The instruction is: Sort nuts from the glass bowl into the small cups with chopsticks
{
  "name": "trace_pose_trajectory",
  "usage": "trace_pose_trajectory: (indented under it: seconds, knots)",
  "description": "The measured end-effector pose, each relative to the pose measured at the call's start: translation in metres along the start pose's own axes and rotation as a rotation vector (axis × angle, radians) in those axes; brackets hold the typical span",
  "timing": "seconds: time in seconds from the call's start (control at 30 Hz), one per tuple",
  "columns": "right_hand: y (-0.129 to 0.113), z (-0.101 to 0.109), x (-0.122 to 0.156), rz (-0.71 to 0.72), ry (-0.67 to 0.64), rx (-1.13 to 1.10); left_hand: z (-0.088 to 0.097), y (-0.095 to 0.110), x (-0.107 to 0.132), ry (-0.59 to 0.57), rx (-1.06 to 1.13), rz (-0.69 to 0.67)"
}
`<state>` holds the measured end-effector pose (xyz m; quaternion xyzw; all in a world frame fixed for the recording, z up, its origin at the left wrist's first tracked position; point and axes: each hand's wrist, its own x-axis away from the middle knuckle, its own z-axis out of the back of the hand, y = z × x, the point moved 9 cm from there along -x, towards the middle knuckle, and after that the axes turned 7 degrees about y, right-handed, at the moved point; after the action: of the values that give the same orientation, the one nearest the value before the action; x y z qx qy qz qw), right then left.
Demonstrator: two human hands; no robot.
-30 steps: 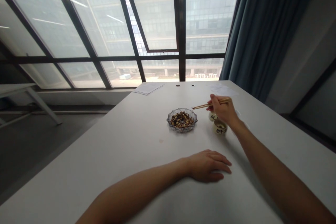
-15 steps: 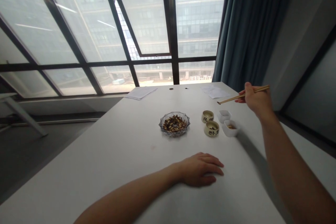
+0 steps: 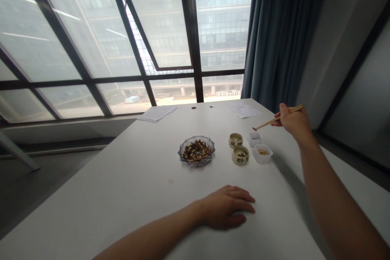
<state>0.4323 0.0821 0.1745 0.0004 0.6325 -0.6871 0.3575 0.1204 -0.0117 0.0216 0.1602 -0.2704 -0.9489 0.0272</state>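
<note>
My right hand (image 3: 292,120) is wrapped round a pair of wooden chopsticks (image 3: 268,123). A small dark piece (image 3: 254,129) is pinched at their tips, just above the back white plastic cup (image 3: 254,143). In front of that cup stands another white cup (image 3: 262,159) with yellowish bits inside. To their left are two beige ceramic cups with dark characters, a back one (image 3: 235,144) and a front one (image 3: 240,160) holding a few dark bits. Further left, a scalloped glass bowl (image 3: 197,163) contains mixed seeds or nuts. My left hand (image 3: 227,207) lies palm down on the table, fingers spread.
Stacked papers (image 3: 157,113) lie at the far left of the white table (image 3: 137,178), with more sheets (image 3: 244,110) at the far right. Windows (image 3: 161,28) and a blue curtain (image 3: 280,40) rise behind. A small dark disc (image 3: 193,108) sits near the back edge.
The chopstick tips have come lower and nearer the back white cup, still with the dark piece. My left hand stays flat on the table. The whole view has shifted slightly.
</note>
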Motion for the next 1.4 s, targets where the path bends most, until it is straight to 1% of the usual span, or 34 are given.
trace_pose_trajectory:
  seconds: [0.17, 0.33, 0.5, 0.67, 0.77, 0.87, 0.97, 1.03, 1.1, 1.17, 1.27, 1.33, 1.4]
  knots:
    - [0.01, -0.001, -0.004, -0.061, -0.001, 0.032, 0.0, -0.001, 0.0, 0.006, 0.008, 0.002]
    - [0.021, -0.004, -0.004, -0.144, -0.022, -0.008, 0.0, 0.0, 0.0, 0.016, 0.014, -0.002]
    - [0.024, -0.01, -0.003, -0.15, -0.064, -0.051, 0.001, 0.0, 0.0, 0.025, 0.016, -0.011]
    - [0.011, -0.005, 0.004, -0.13, -0.053, -0.072, 0.001, 0.001, 0.0, 0.014, 0.009, -0.005]
    - [-0.004, -0.003, 0.009, -0.065, -0.036, -0.106, 0.001, 0.001, 0.0, 0.01, 0.012, 0.002]
    - [-0.019, -0.007, 0.017, -0.001, -0.041, -0.18, 0.001, 0.001, -0.001, 0.007, 0.015, 0.006]
    - [-0.035, -0.023, 0.031, 0.041, -0.083, -0.283, 0.001, 0.001, 0.0, -0.002, 0.014, 0.006]
    - [-0.046, -0.038, 0.046, 0.077, -0.142, -0.352, 0.0, 0.0, 0.0, -0.003, 0.009, 0.005]
    - [-0.056, -0.058, 0.066, 0.114, -0.246, -0.413, -0.001, -0.001, 0.0, 0.0, 0.005, 0.002]
    - [-0.064, -0.082, 0.091, 0.142, -0.386, -0.439, -0.001, -0.002, 0.001, 0.007, 0.003, -0.004]
    - [-0.066, -0.116, 0.13, 0.184, -0.59, -0.41, -0.002, -0.002, 0.001, 0.018, 0.006, -0.018]
    - [-0.065, -0.132, 0.152, 0.233, -0.688, -0.377, -0.003, -0.003, 0.001, 0.017, 0.008, -0.023]
    - [-0.064, -0.144, 0.169, 0.285, -0.753, -0.342, -0.004, -0.004, 0.001, 0.008, 0.01, -0.022]
